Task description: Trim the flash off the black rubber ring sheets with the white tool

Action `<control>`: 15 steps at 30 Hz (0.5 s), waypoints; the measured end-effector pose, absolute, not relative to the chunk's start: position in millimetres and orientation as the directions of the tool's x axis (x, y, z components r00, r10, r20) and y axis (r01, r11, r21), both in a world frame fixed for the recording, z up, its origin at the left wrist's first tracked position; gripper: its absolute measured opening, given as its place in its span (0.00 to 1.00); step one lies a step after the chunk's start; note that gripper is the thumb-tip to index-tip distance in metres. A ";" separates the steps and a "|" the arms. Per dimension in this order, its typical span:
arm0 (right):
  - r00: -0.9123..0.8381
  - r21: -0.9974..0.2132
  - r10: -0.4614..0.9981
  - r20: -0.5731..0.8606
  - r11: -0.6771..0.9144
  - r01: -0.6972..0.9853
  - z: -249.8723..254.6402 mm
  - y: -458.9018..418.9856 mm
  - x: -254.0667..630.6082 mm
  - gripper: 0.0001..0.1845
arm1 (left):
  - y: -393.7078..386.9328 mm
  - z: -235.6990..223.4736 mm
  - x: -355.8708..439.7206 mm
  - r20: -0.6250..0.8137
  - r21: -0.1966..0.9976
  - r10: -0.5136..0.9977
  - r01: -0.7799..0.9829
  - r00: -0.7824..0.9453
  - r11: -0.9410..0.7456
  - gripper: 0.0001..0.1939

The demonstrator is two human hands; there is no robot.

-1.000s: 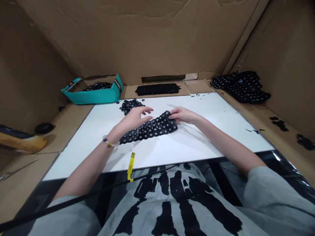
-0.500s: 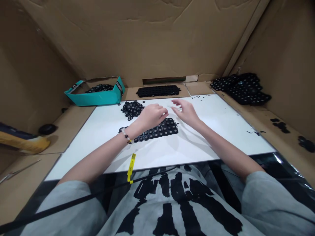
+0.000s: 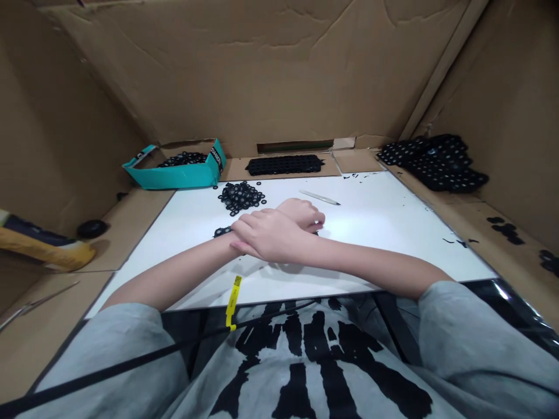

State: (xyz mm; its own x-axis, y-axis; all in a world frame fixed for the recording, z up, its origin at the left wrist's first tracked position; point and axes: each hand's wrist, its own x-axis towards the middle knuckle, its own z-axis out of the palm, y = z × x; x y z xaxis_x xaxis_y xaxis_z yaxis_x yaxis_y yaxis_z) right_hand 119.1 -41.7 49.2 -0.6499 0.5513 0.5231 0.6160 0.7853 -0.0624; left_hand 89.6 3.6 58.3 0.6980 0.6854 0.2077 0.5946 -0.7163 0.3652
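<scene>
My forearms cross over the white board. My right hand lies on top with its fingers together, resting over my left wrist. My left hand sits beyond it, fingers curled, holding nothing visible. Beneath them lies a black perforated rubber sheet, almost entirely hidden, with only a small piece showing at the left. A pile of black rubber rings lies just past my hands. A slim craft knife lies on the board, apart from my left hand.
A teal cardboard box holds black rings. A black sheet lies on cardboard behind the board, and a heap of perforated sheets sits at back right. Black scraps dot the right ledge. Cardboard walls surround the work area.
My hands have left the sheet's far edge and come together, crossing at the wrists over the sheet and hiding most of it. The knife now shows uncovered.
</scene>
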 end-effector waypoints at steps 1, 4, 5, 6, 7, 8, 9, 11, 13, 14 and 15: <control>-0.666 -0.029 0.511 0.544 0.804 0.594 45.7 -44.8 122.2 0.24 | 5.5 59.7 84.5 0.197 0.338 0.680 0.602 0.707 -0.724 0.04; -0.720 0.092 0.375 0.584 0.851 0.518 33.6 -56.4 131.6 0.25 | 9.9 56.9 76.2 0.186 0.325 0.695 0.624 0.695 -0.711 0.09; -0.738 0.134 0.331 0.588 0.860 0.492 28.1 -61.1 134.4 0.27 | 11.9 55.2 75.4 0.192 0.369 0.697 0.607 0.691 -0.704 0.10; -0.760 0.169 0.290 0.581 0.871 0.461 21.8 -66.1 137.3 0.28 | 14.5 54.2 74.8 0.204 0.434 0.699 0.576 0.686 -0.693 0.10; -0.788 0.201 0.241 0.567 0.887 0.416 15.0 -71.3 140.7 0.28 | 17.4 54.2 73.9 0.220 0.500 0.702 0.540 0.677 -0.678 0.11; -0.817 0.231 0.183 0.547 0.905 0.358 8.5 -76.4 144.6 0.28 | 20.4 55.5 72.5 0.239 0.553 0.710 0.508 0.663 -0.660 0.12; -0.838 0.255 0.120 0.533 0.921 0.294 3.0 -81.1 149.2 0.26 | 22.9 58.0 70.3 0.260 0.588 0.722 0.488 0.641 -0.645 0.12; -0.838 0.292 -0.010 0.546 0.940 0.179 -2.0 -88.3 158.9 0.20 | 24.8 64.5 64.3 0.301 0.598 0.739 0.484 0.602 -0.638 0.14; -0.792 0.294 -0.053 0.609 0.942 0.164 4.1 -91.0 166.3 0.16 | 21.1 70.1 59.4 0.329 0.534 0.729 0.519 0.600 -0.668 0.14; -0.766 0.273 -0.018 0.642 0.939 0.208 11.0 -90.7 167.8 0.16 | 17.2 71.7 58.9 0.326 0.477 0.720 0.551 0.613 -0.685 0.14; -0.746 0.237 0.053 0.663 0.931 0.277 19.6 -89.5 167.3 0.17 | 12.4 72.3 60.1 0.304 0.408 0.712 0.589 0.633 -0.698 0.14</control>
